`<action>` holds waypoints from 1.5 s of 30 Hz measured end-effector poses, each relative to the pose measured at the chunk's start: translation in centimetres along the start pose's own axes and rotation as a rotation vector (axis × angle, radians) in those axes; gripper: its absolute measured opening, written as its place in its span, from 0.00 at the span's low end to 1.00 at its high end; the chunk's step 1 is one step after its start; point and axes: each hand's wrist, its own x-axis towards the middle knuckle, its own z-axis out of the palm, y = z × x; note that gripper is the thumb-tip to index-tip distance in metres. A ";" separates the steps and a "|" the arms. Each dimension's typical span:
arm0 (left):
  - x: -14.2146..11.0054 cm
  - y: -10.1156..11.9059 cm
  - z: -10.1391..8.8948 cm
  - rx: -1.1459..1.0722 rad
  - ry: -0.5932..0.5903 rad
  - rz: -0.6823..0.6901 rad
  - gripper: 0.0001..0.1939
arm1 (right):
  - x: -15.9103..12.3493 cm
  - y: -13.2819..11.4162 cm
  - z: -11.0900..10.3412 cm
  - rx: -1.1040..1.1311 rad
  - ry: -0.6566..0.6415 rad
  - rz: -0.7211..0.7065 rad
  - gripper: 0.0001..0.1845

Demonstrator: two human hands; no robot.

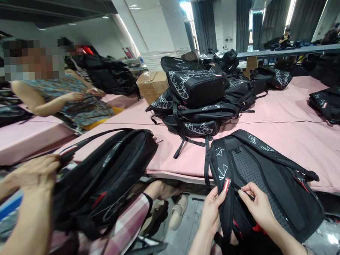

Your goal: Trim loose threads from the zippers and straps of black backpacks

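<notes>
The left hand point(211, 208) pinches the shoulder strap point(227, 204) by its red-and-white tag; the right hand point(256, 202) grips a thin black piece beside it. Both belong to the black backpack point(276, 186), back panel up, grey perforated padding, white line drawings, red accents, leaning on the pink table's point(287, 111) near edge. Across the table from it, similar backpacks point(196, 92) are stacked.

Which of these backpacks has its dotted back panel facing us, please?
The front-right backpack, its strap in your left hand; only there does a dotted panel show.
</notes>
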 end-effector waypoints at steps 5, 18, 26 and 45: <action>0.0 -0.1 0.1 -0.014 0.016 0.002 0.19 | 0.2 0.0 0.3 -0.023 0.019 -0.025 0.13; 0.5 -0.7 -0.1 -0.039 -0.030 -0.006 0.15 | -0.3 0.7 0.7 -0.157 0.094 -0.187 0.08; 0.2 -0.3 -0.5 -0.005 -0.020 -0.010 0.17 | 0.9 0.1 0.2 -0.268 0.021 -0.264 0.08; -0.6 2.1 -0.5 0.053 -0.051 0.011 0.20 | 3.9 -1.2 -1.4 -0.267 -0.285 -0.253 0.10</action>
